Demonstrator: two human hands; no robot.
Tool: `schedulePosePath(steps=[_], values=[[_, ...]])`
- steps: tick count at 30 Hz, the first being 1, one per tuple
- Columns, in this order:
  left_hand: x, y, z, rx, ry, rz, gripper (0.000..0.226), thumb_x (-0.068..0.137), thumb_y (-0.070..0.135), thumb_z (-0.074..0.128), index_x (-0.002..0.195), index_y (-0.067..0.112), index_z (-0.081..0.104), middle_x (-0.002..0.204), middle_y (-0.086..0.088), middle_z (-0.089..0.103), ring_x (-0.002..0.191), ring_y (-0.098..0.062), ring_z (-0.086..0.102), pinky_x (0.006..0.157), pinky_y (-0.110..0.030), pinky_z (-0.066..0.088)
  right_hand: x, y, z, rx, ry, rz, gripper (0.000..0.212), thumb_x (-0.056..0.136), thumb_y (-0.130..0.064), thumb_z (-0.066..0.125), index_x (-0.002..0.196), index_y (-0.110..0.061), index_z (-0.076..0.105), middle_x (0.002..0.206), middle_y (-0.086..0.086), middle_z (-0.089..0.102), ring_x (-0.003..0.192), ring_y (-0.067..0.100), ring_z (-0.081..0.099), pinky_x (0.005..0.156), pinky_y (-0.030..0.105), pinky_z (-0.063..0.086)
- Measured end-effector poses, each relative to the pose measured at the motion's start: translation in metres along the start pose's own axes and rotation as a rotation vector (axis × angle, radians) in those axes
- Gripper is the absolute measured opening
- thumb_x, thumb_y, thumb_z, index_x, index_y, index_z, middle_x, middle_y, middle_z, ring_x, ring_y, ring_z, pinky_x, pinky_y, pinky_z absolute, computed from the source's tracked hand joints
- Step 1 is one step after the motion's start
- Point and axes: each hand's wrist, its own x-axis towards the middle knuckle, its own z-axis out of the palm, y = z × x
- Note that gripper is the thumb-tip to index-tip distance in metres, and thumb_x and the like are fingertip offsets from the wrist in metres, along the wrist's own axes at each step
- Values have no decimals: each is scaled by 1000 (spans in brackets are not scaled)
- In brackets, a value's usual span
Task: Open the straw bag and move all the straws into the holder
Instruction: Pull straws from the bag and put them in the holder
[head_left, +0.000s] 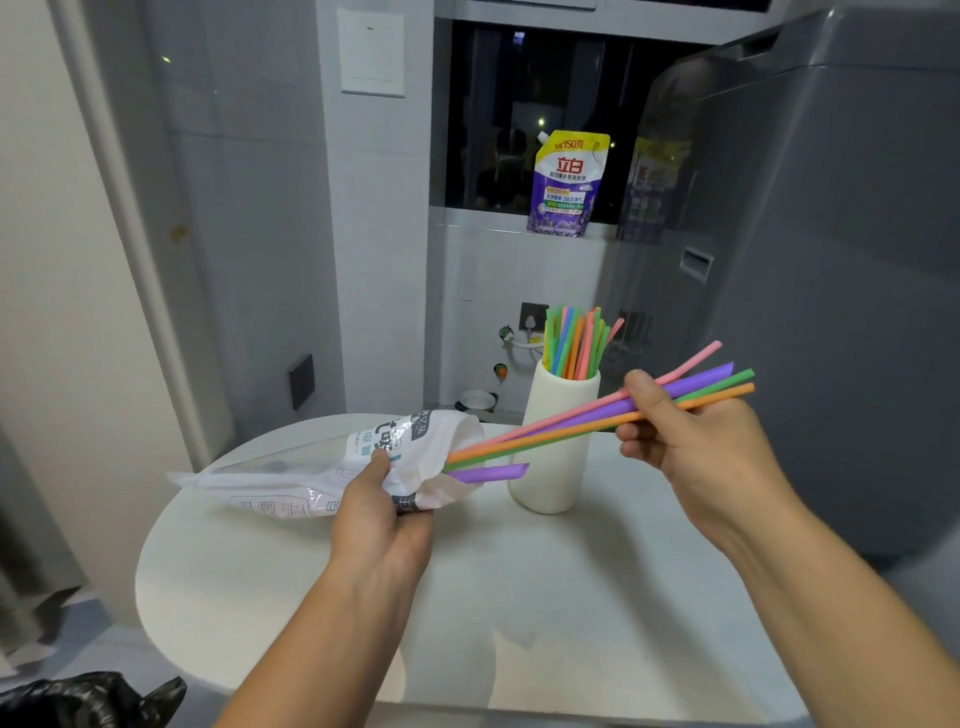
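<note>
My left hand (382, 512) grips the white plastic straw bag (322, 467), held lying sideways above the table with its open mouth facing right. My right hand (680, 426) pinches a bunch of straws (561, 423), pink, purple, green and orange, whose lower ends still reach the bag's mouth. A single purple straw (491, 473) pokes out of the bag below them. Behind the bunch stands the white cylindrical holder (550, 483), upright on the table, with several coloured straws (574, 343) standing in it.
The round white table (519, 597) lies under both hands. A grey washing machine (831, 286) rises close on the right. A purple detergent pouch (566, 184) stands on the window sill behind. A black plastic bag (88, 699) lies at the lower left.
</note>
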Motion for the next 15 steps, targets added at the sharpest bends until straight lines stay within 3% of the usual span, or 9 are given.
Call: schedulePosePath(steps=[2, 3, 5, 8, 11, 15], values=[[2, 2, -1, -9, 1, 2, 26, 111, 14, 51, 136, 10, 56, 76, -5, 76, 44, -14, 71, 41, -19, 54, 3, -4, -5, -9, 23, -15, 24, 93, -20, 68, 85, 1, 74, 63, 10, 68, 54, 13, 63, 54, 23, 58], [3, 3, -2, -12, 0, 2, 28, 111, 15, 51, 137, 9, 56, 83, -6, 76, 46, -15, 73, 38, -22, 52, 4, -6, -8, -12, 31, -19, 24, 93, -21, 68, 84, 1, 74, 63, 9, 68, 53, 13, 63, 54, 23, 58], [5, 3, -3, -7, -2, 2, 33, 110, 15, 52, 142, 7, 56, 96, -8, 73, 51, -18, 75, 39, -26, 54, 4, -8, -11, -24, 40, -28, 23, 93, -20, 68, 83, 0, 73, 61, 8, 68, 52, 11, 64, 53, 22, 57], [6, 2, -4, -1, 1, 3, 32, 110, 14, 51, 141, 6, 55, 100, -9, 72, 57, -19, 77, 39, -26, 54, 5, -11, -16, -39, 48, -44, 23, 92, -21, 68, 85, 0, 74, 61, 7, 69, 52, 11, 64, 54, 22, 58], [7, 2, -5, -7, -6, -1, 35, 111, 14, 51, 144, 4, 55, 107, -10, 73, 81, -23, 77, 40, -26, 54, 7, -16, -22, -46, 71, -71, 22, 92, -22, 69, 87, -1, 74, 61, 5, 69, 54, 12, 65, 55, 22, 58], [5, 1, -5, 14, -8, -4, 27, 111, 15, 50, 136, 7, 55, 103, -10, 71, 51, -18, 75, 36, -21, 49, 10, -24, -28, -78, 104, -122, 23, 92, -24, 69, 88, -2, 73, 63, 5, 70, 54, 13, 66, 56, 21, 57]])
